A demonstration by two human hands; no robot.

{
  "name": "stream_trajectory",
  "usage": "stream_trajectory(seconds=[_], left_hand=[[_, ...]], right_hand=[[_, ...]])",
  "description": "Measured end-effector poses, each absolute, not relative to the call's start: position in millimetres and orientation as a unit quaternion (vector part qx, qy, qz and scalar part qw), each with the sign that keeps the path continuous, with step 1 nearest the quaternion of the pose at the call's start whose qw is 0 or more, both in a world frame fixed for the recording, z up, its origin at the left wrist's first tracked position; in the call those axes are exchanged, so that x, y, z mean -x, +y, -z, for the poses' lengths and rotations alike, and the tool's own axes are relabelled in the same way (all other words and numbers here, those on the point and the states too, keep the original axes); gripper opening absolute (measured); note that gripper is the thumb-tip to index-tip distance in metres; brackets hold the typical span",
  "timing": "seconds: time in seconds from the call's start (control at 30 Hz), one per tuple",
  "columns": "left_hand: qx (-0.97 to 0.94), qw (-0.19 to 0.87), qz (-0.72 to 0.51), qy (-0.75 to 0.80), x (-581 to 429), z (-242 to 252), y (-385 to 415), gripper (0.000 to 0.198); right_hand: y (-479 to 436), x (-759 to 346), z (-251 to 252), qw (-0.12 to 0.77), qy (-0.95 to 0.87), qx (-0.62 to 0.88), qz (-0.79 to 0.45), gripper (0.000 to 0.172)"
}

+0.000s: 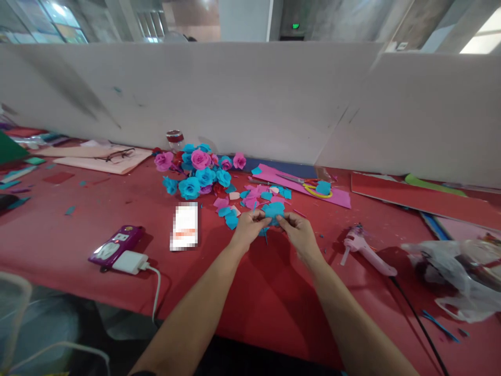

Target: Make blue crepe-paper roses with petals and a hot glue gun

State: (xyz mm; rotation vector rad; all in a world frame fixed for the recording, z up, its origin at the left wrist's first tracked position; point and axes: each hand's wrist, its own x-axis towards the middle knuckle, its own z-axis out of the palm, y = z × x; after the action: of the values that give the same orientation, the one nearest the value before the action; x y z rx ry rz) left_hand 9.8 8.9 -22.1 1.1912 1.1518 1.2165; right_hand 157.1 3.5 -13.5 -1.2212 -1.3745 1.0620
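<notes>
Between my two hands is a blue paper flower (273, 211), held a little above the red table. My left hand (251, 228) pinches its left side between thumb and fingers. On the opposite side my right hand (296, 230) grips the edge in the same way. A thin blue stem hangs below the petals. Just behind my hands lie loose pink paper petals (253, 195) and blue paper petals (231, 222). Finished-looking blue and pink paper roses (190, 187) stand in a bunch to the left of them.
A pink glue gun (368, 253) with a black cord lies at right, near a plastic bag (462, 277). Yellow-handled scissors (318, 191) rest on pink paper at the back. To the left are a phone-like white rectangle (185, 227), a purple power strip (117, 244) and glasses (117, 155).
</notes>
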Motion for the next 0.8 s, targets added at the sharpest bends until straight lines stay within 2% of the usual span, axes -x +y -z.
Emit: stream_trajectory(seconds=[0.37,0.8], left_hand=[[-0.464,0.531,-0.523,0.478,-10.2,20.9,8.9,0.019],[-0.426,0.553,-0.517,0.495,-9.4,12.1,5.8,0.012]], right_hand=[[3.9,-156.5,14.0,0.514,-0.533,0.519,-0.425,0.032],[2.6,-154.7,12.7,0.520,-0.526,0.510,-0.439,0.032]])
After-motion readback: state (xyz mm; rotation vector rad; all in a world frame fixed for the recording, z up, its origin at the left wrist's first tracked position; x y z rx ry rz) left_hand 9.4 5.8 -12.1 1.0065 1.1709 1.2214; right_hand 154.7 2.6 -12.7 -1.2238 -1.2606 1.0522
